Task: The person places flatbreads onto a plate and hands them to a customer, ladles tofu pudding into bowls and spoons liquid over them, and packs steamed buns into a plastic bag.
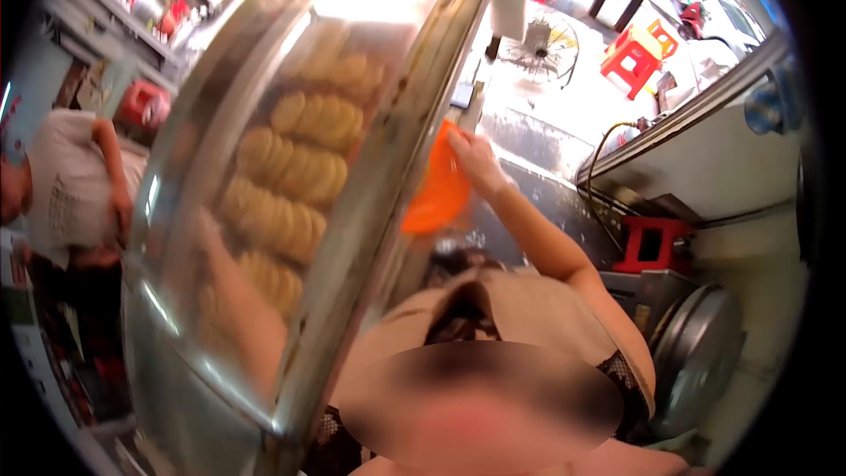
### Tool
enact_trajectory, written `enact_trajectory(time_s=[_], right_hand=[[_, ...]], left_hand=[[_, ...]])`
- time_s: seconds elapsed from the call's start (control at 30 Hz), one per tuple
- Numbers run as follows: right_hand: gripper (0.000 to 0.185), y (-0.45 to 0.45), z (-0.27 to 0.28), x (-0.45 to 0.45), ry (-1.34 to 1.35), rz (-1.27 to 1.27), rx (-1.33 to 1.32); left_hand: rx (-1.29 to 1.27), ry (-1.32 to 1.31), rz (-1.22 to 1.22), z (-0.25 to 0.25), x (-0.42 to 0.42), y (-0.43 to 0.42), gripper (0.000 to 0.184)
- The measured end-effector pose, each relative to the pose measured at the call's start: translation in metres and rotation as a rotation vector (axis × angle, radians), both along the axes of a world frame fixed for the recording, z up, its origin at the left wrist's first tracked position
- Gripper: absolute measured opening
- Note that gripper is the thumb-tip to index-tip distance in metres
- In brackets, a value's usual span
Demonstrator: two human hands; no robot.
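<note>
Behind the glass of a metal-framed display case (352, 238), my left hand (210, 231) reaches in beside rows of round, flat yellowish pieces (295, 163). Glare and blur smear its fingers, so whether it holds anything is unclear. My right hand (474, 159), outside the case on the right, has its fingers closed on the rim of a bright orange plastic container (438, 189). The container is close to the case's frame, which hides part of it.
Another person (79, 185) in a light shirt stands at the left. Red stools (630, 62) and a spoked wheel (539, 48) are at the upper right. A red stool (652, 244) and a large round metal lid (701, 357) lie to the right.
</note>
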State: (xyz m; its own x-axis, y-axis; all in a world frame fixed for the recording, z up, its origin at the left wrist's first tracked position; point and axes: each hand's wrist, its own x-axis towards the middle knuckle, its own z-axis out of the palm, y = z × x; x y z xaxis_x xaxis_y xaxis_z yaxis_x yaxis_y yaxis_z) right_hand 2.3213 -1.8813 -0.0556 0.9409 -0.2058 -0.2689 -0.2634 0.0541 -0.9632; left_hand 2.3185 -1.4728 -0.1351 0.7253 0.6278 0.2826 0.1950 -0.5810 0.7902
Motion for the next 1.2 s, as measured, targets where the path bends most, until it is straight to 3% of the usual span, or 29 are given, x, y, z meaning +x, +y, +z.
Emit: enact_trajectory(time_s=[0.1, 0.17, 0.3, 0.4, 0.63, 0.73, 0.8, 0.87, 0.9, 0.93, 0.97, 1.0, 1.07, 1.13, 1.17, 1.2], right_hand=[[0.032, 0.021, 0.0, 0.007, 0.046, 0.084, 0.024], [0.033, 0.036, 0.009, 0.014, 0.016, 0.176, -0.119], [0.034, 0.066, -0.004, 0.024, 0.079, 0.34, 0.04], [0.039, 0.089, -0.075, 0.05, -0.065, 0.582, -0.003], [0.044, 0.086, -0.049, 0.043, -0.238, 1.068, -0.031], [0.045, 0.084, -0.077, 0.046, -0.509, 1.248, -0.335], [0.045, 0.093, -0.121, 0.033, -0.64, 1.041, 0.272], [0.042, 0.101, -0.095, 0.019, -0.253, 1.061, 0.262], [0.04, 0.107, -0.071, 0.009, -0.337, 1.112, 0.099], [0.039, 0.103, -0.039, -0.005, -0.425, 1.14, -0.067], [0.036, 0.107, -0.005, -0.029, -0.1, 1.07, 0.1], [0.034, 0.108, 0.015, -0.052, 0.227, 0.982, 0.258], [0.033, 0.109, -0.006, -0.074, 0.154, 1.084, 0.316], [0.035, 0.119, -0.041, -0.106, 0.007, 1.06, 0.354], [0.037, 0.128, -0.071, -0.115, -0.423, 1.206, -0.139], [0.038, 0.135, -0.068, -0.125, -0.374, 1.215, -0.2]], left_hand=[[0.008, -0.016, -0.043, 0.014, -0.018, -0.018, 0.027], [0.009, -0.019, -0.069, 0.026, -0.03, -0.035, 0.027], [0.044, -0.02, -0.129, 0.048, -0.055, -0.074, 0.027], [0.094, -0.015, -0.134, 0.061, -0.077, -0.104, 0.027], [0.366, -0.001, -0.111, 0.088, -0.129, -0.162, 0.027], [0.562, 0.042, -0.197, 0.091, -0.158, -0.174, 0.027], [0.64, 0.098, -0.426, 0.084, -0.183, -0.172, 0.031], [0.45, 0.041, -0.423, 0.114, -0.201, -0.172, 0.04], [0.491, 0.025, -0.383, 0.12, -0.213, -0.174, 0.04], [0.456, -0.018, -0.114, 0.126, -0.224, -0.184, 0.042], [0.403, -0.068, 0.147, 0.127, -0.238, -0.186, 0.045], [0.428, -0.093, 0.168, 0.12, -0.25, -0.186, 0.045], [-0.239, -0.259, 0.37, 0.091, -0.272, -0.176, 0.05], [-0.73, -0.285, 0.343, 0.047, -0.311, -0.155, 0.052], [-0.914, -0.394, 0.309, 0.04, -0.327, -0.153, 0.052], [-1.115, -0.492, 0.266, 0.031, -0.338, -0.153, 0.052]])
